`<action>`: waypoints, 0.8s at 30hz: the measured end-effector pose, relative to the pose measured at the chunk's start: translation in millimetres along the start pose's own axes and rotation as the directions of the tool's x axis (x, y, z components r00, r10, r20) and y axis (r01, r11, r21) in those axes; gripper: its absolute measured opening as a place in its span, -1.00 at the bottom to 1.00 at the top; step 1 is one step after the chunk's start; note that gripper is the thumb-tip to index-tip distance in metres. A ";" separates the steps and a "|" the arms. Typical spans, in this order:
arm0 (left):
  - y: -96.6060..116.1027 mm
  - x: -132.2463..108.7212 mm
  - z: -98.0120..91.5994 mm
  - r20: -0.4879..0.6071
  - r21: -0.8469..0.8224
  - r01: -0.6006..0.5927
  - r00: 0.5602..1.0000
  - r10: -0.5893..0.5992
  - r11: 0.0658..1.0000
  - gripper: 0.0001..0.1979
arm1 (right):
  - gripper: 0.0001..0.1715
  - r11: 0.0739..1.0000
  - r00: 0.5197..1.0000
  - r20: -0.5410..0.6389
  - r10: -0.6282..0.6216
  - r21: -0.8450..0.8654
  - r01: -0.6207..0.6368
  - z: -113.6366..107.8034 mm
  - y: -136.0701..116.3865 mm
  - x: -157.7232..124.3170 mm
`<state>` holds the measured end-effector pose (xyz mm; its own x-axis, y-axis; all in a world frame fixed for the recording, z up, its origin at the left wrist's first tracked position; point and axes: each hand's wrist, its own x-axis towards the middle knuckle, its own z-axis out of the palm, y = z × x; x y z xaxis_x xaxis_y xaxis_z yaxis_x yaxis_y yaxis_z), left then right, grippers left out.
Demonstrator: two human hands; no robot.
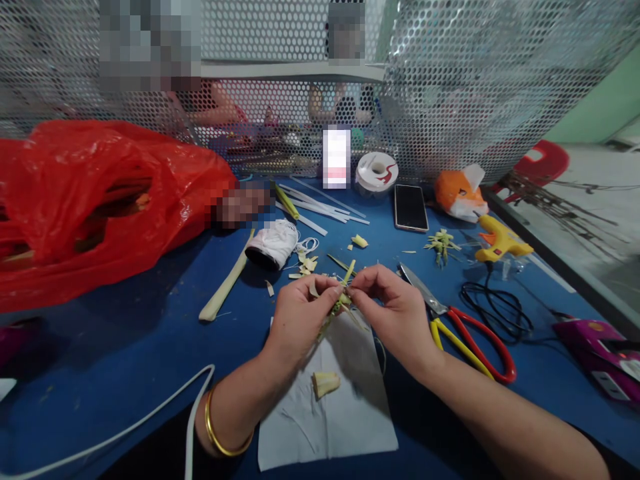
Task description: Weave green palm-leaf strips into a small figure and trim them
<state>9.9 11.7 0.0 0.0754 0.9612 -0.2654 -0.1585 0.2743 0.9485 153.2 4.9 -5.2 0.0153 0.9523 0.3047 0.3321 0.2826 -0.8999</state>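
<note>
Both my hands meet over a white paper sheet [350, 420], pinching a small yellow-green bundle of plant strips [343, 303]. My left hand [303, 313] grips it from the left between thumb and forefinger. At its upper right side, my right hand [393, 313] pinches with thumb and forefinger; most of what those tips hold is hidden. On the paper below lies a cut pale-yellow stem piece [326, 385]. Close to my right hand are scissors [450, 313] with one red and one yellow handle. Pale plant scraps [304, 267] are scattered beyond my left hand.
A white thread spool [275, 241], a pale stalk [225, 280] and a red plastic bag [110, 200] lie left. Farther back are glue sticks [320, 207], a ribbon roll [377, 172] and a phone [411, 207]. A yellow glue gun [500, 240] with black cord lies right.
</note>
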 end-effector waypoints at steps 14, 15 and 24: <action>-1.6 4.5 -1.4 -0.022 0.089 -0.059 0.998 0.061 0.994 -0.88 | -0.83 0.967 0.982 0.139 -0.129 -0.202 0.156 -7.3 0.8 0.3; -1.6 4.1 -1.7 -0.020 0.119 -0.068 0.997 0.071 0.991 -0.88 | -0.84 0.981 0.987 0.145 -0.074 -0.166 0.098 -6.7 1.4 0.9; 2.8 2.0 -2.3 0.000 0.271 -0.107 0.994 0.112 0.957 -0.90 | -0.90 0.832 0.861 0.347 0.373 0.285 -0.476 -9.4 -4.2 11.9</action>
<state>7.3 14.5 1.7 0.0569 0.9858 -0.1578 0.1066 0.1511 0.9827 160.9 14.0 5.1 -0.1905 0.9648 -0.1816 0.0000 -0.1850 -0.9827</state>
